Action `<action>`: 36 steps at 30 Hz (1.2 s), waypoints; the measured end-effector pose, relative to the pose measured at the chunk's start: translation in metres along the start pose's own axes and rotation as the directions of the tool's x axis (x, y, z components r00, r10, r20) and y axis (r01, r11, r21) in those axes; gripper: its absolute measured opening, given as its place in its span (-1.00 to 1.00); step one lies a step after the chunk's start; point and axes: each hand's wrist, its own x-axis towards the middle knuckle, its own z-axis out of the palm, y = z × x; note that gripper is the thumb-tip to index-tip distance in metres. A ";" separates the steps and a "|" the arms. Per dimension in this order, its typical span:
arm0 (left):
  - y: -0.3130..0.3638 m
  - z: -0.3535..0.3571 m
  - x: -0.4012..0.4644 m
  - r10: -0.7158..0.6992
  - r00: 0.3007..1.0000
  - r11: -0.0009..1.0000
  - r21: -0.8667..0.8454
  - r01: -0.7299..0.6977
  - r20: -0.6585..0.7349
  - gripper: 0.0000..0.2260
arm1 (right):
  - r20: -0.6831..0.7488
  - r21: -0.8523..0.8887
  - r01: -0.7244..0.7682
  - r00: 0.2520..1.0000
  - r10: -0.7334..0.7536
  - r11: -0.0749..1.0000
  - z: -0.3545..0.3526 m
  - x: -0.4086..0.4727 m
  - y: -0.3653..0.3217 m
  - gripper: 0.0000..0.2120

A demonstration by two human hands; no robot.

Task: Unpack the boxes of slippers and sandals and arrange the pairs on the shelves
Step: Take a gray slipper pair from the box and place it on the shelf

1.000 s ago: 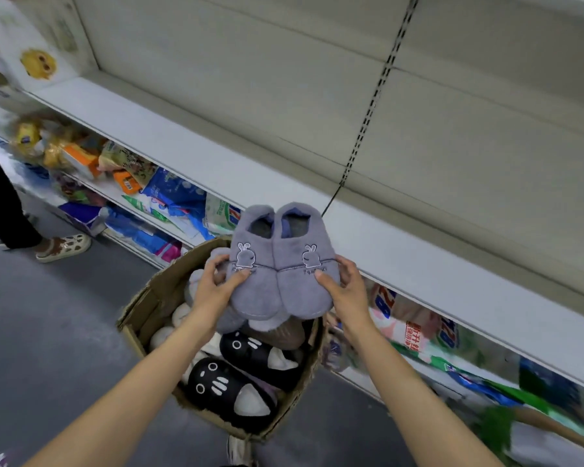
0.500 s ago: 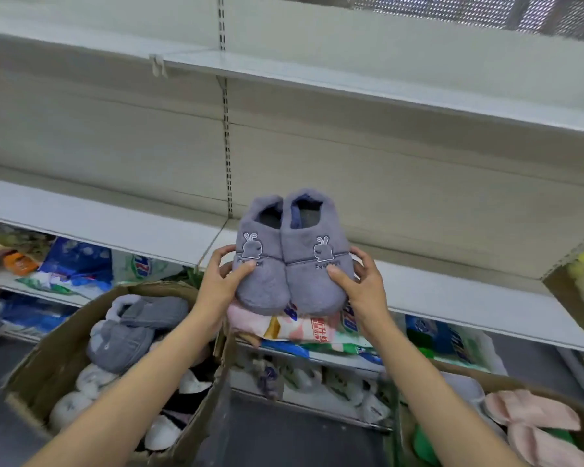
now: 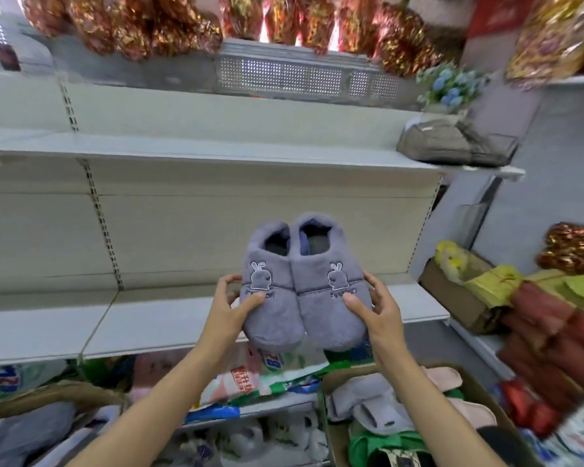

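A pair of fluffy purple-grey slippers (image 3: 304, 288) with small rabbit emblems is held side by side in the air, toes towards me. My left hand (image 3: 228, 310) grips the left slipper's side, thumb on top. My right hand (image 3: 375, 308) grips the right slipper the same way. The pair hangs just in front of a white middle shelf (image 3: 155, 321). Above it runs another white shelf (image 3: 216, 148), where a grey-brown pair of slippers (image 3: 452, 143) sits at the right end.
A cardboard box (image 3: 479, 399) at lower right holds pink, grey and green slippers. Another box (image 3: 31, 429) at lower left holds grey and white ones. Packaged goods (image 3: 250, 375) fill the shelf below. Boxes of yellow and red items (image 3: 520, 298) crowd the right side.
My view has swung up and to the right along the shelving. Both hands carried the purple-grey pair higher, from over the left box to in front of the middle shelf.
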 end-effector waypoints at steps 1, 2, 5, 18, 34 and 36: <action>0.003 0.006 0.002 0.019 0.999 1.000 0.004 -0.019 0.030 -0.47 | -0.022 0.015 0.013 1.000 -0.013 1.000 -0.006 -0.004 -0.007 -0.55; 0.006 0.011 0.005 0.039 0.997 0.999 0.007 -0.040 0.061 -0.46 | -0.045 0.029 0.027 0.999 -0.025 0.999 -0.011 -0.008 -0.014 -0.56; 0.024 0.025 0.009 0.108 0.982 0.994 0.017 -0.112 0.155 -0.48 | -0.119 0.063 0.086 0.990 -0.078 0.994 -0.019 -0.017 -0.035 -0.57; 0.122 0.096 0.068 0.239 0.956 0.969 -0.102 -0.225 0.168 -0.67 | -0.147 0.121 0.228 0.967 -0.209 0.966 -0.020 0.063 -0.121 -0.55; 0.165 0.208 0.212 0.261 0.958 0.951 0.135 -0.277 0.122 -0.63 | -0.054 -0.135 0.163 0.984 -0.172 0.977 -0.067 0.268 -0.167 -0.65; 0.166 0.217 0.222 0.331 0.934 0.889 0.285 -0.357 0.137 -0.58 | 0.014 -0.192 0.137 0.991 -0.137 0.972 -0.071 0.283 -0.170 -0.79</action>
